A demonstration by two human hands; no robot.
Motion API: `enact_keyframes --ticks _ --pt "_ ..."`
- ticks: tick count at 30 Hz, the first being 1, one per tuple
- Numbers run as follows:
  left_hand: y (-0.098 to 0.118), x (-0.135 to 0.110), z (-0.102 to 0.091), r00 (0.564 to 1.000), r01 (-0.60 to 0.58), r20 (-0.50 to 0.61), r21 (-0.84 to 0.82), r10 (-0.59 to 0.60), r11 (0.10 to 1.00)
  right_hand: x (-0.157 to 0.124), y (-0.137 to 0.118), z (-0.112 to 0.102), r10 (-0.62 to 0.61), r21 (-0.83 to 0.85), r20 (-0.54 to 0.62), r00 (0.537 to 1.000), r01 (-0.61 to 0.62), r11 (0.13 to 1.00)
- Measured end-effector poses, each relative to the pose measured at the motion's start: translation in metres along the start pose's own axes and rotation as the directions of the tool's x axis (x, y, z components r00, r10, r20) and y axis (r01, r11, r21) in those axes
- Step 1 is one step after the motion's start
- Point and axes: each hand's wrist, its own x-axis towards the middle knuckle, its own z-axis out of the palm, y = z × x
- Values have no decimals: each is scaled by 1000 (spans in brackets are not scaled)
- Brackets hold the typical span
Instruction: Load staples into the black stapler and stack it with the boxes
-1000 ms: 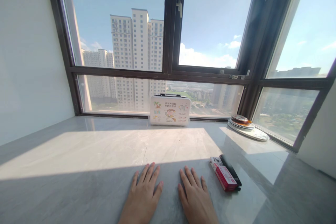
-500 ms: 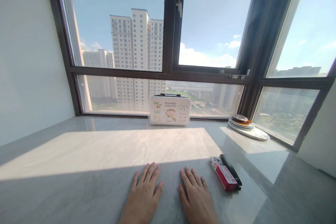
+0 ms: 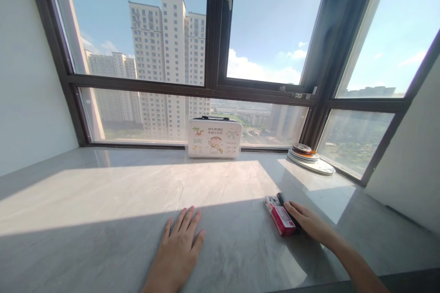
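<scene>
My left hand (image 3: 179,245) lies flat on the grey marble sill (image 3: 103,201), fingers stretched out and holding nothing. Out to the right, my right hand (image 3: 305,219) rests on a black pen-like object (image 3: 282,198) that lies beside a small red and white box (image 3: 280,216). Its fingers cover most of the black object, and I cannot see whether they grip it.
A white case with cartoon pictures (image 3: 213,138) stands against the window at the back. A stack of round plates (image 3: 310,161) sits in the back right corner. Dark window frames and a white wall on each side enclose the sill.
My right hand has moved from beside my left hand to the right, onto the black object by the red box. The view has shifted slightly right.
</scene>
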Motion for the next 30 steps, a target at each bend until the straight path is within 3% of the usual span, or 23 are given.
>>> enact_keyframes --ticks 3,5,9,13,16,19,22,25,30 --pt "-1 1 2 1000 -11 -14 1 11 1000 -4 3 22 -28 114 217 976 3 993" --pt "-2 1 3 1000 -16 -23 5 16 1000 -10 -4 35 -48 198 297 954 -12 980" --pt "-3 0 6 998 -37 -53 -9 36 999 -25 -46 64 -80 250 317 945 -1 968" --pt "-6 -1 5 994 -53 -96 -130 41 990 -40 -110 107 -47 123 265 963 14 992" --pt "-5 -1 -4 985 11 -158 -314 -64 949 -51 -153 142 -42 93 238 970 21 995" --pt "0 -1 -16 953 96 -224 -420 -206 903 -59 -179 164 -45 86 222 974 27 996" --pt "8 1 -23 924 134 -287 -376 -253 917 -61 -183 165 -63 103 225 972 40 994" --pt "19 4 -22 904 135 -353 -299 -241 945 -63 -170 152 -87 166 224 971 50 985" --pt "29 7 -14 920 148 -322 -247 -225 958 -75 -144 129 -82 261 194 978 29 965"
